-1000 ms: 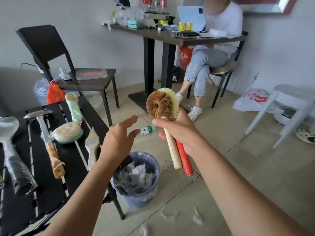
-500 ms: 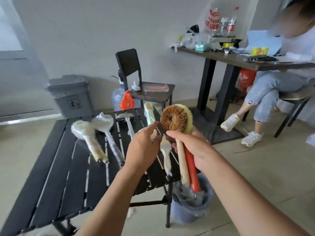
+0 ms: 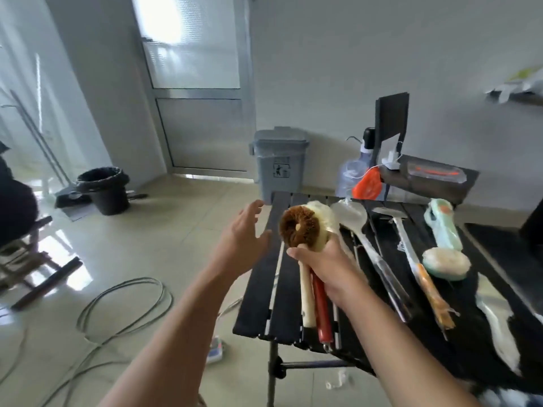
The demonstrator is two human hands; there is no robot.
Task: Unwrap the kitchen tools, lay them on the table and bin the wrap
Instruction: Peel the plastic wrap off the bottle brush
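Right hand [image 3: 323, 267] is clenched round two handles at once, held above the near-left part of the black slatted table [image 3: 261, 292]. One is the brown brush [image 3: 298, 227], with a round coir head and a pale wooden handle. The other is the pale brush [image 3: 321, 214], whose head sits directly behind the brown one and whose handle is red. Both long axes run almost upright, heads up and far, handle ends pointing down and near over the table's near edge. The brown head faces the camera. Left hand [image 3: 242, 240] is released, fingers spread, holding nothing, just left of the brush heads and apart from them. Lying on the table to the right is the wrapped ladle [image 3: 351, 215], bowl far, handle running near and right. Next is the wrapped spatula [image 3: 392, 214], blade far, orange handle near. Further right is the green scrubber [image 3: 443, 227], in film, handle far, round sponge head near. A white wrapped tool [image 3: 496, 321] at the near right is too blurred to name. Only marking seen is a dark litter pictogram on the front of the grey bin [image 3: 280, 148] beyond the table's far end; any lettering is too small to read. A black bucket [image 3: 104, 190] stands far left, and cables [image 3: 126, 304] are looped on the floor.
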